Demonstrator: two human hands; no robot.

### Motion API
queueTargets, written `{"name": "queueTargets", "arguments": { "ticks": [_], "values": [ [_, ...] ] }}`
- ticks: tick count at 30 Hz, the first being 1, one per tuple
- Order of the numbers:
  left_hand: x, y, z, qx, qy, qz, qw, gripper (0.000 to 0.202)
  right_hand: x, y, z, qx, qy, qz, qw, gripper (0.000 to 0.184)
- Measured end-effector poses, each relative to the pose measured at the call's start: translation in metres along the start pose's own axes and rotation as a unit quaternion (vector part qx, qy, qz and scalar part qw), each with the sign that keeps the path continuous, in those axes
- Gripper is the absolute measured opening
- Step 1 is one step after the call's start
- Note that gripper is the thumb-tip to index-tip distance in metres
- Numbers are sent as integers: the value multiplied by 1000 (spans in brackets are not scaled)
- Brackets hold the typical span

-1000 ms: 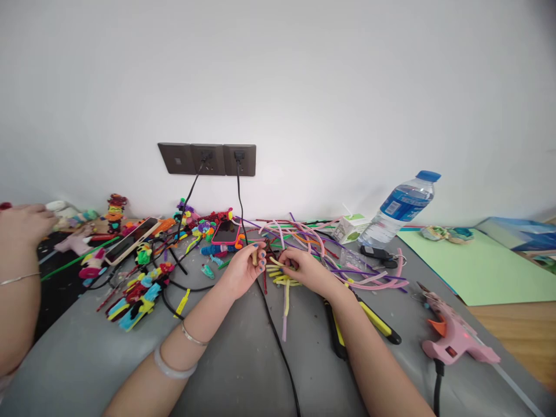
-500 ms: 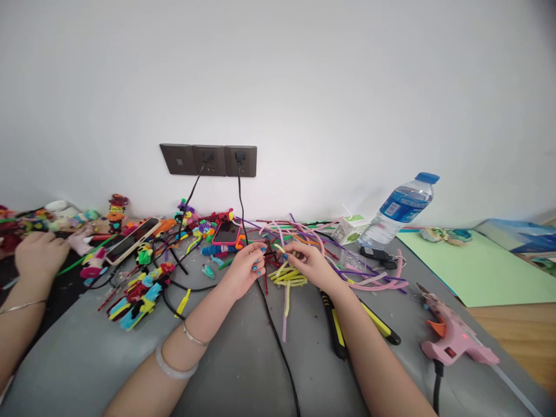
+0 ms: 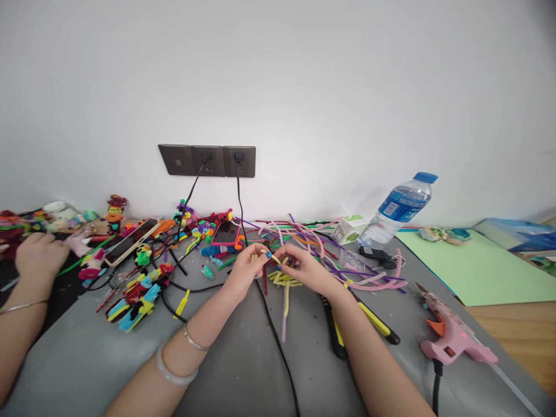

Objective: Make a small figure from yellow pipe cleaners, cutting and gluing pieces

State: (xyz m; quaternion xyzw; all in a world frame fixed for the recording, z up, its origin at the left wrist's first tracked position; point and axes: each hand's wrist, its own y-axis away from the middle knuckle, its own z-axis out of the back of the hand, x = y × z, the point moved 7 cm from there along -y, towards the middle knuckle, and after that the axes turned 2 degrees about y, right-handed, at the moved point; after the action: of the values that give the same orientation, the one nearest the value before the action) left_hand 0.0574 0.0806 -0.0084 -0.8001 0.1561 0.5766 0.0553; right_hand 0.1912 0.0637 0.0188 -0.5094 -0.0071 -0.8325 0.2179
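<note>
Between my two hands runs a short pale-yellow pipe cleaner (image 3: 274,258), pinched at both ends by the fingertips. My left hand (image 3: 247,271) is closed on its left part, thumb and forefinger together. My right hand (image 3: 302,267) grips the other part, its fingers curled over. Just below lies a bunch of yellow pipe cleaners (image 3: 284,280), one with a lilac tip pointing toward me. Yellow-and-black handled pliers (image 3: 334,330) rest under my right forearm, partly hidden by it.
A pink glue gun (image 3: 456,344) stands at right, near light-green paper (image 3: 478,269). A water bottle (image 3: 397,211) leans by the wall. Pipe-cleaner figures (image 3: 136,298) and a phone (image 3: 132,240) lie left. A black cable (image 3: 273,330) crosses the table. Another person's hand (image 3: 41,260) is far left.
My hands have come closer around the yellow pipe cleaner, and my left fingers have shifted slightly right and over it. The view has moved only a little.
</note>
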Motion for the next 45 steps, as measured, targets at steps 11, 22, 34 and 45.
{"name": "queueTargets", "arguments": {
  "ticks": [11, 22, 34, 45],
  "values": [
    [-6, 0, 7, -53, 57, -7, 997, 36, -5, -2, 7, -47, -7, 5, 999, 15],
    [2, -2, 5, -18, -20, -8, 1000, 33, -8, -2, 22, -105, -190, -19, 976, 23],
    [-2, 0, 1, -5, -83, -12, 997, 27, -11, -3, 23, -113, -199, -19, 973, 22],
    [-5, 2, -6, 7, 98, 1, 995, 39, -3, -1, 21, -87, -223, -25, 971, 24]
  ]
}}
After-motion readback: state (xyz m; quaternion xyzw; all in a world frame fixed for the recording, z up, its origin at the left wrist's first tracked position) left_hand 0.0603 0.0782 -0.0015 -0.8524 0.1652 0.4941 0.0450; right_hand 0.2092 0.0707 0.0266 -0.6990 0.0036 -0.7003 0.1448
